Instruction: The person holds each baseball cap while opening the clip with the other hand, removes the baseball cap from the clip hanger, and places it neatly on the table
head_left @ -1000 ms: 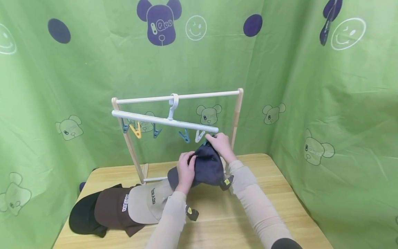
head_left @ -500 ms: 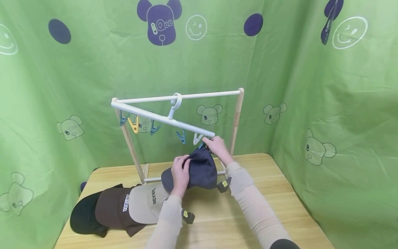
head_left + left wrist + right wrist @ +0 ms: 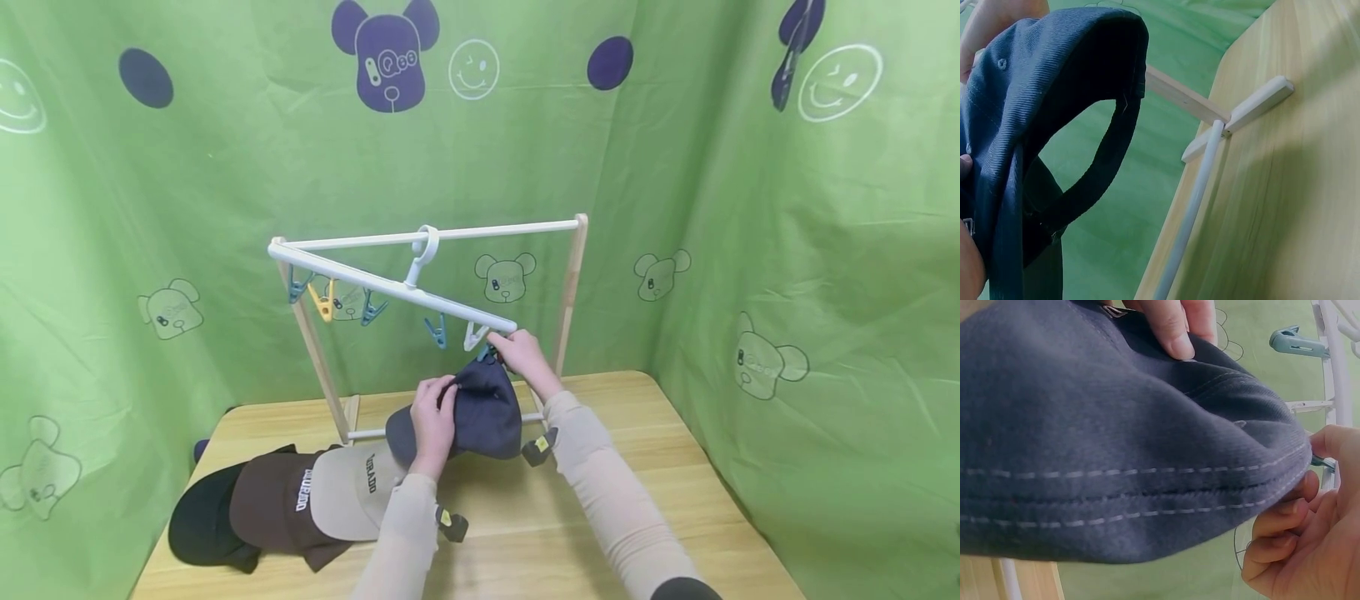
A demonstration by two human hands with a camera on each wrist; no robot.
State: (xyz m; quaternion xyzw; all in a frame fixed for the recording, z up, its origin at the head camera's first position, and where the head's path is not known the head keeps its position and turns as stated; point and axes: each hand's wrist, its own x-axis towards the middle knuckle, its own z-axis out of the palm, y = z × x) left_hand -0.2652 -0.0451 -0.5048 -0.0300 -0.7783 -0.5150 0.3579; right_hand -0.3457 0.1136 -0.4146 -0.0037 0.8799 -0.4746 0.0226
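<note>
A navy cap hangs in the air below the right end of a white clip hanger. My left hand grips the cap's crown near the brim, thumb and fingers pinching the cloth. At the cap's upper edge, my right hand pinches a teal clip at the hanger's low right end. The right wrist view shows the cap's stitched edge against this clip, but whether the clip bites the cloth is hidden. In the left wrist view the back strap dangles below the crown.
The tilted hanger hooks over a wooden rack's top bar. Along it hang a yellow clip, a white clip and several blue-teal ones. Beige, brown and black caps overlap on the wooden table.
The hanger's right end has dipped and swung slightly left, its left end rising. Both hands and the navy cap shifted a little left and down, then stayed nearly still over the last half second.
</note>
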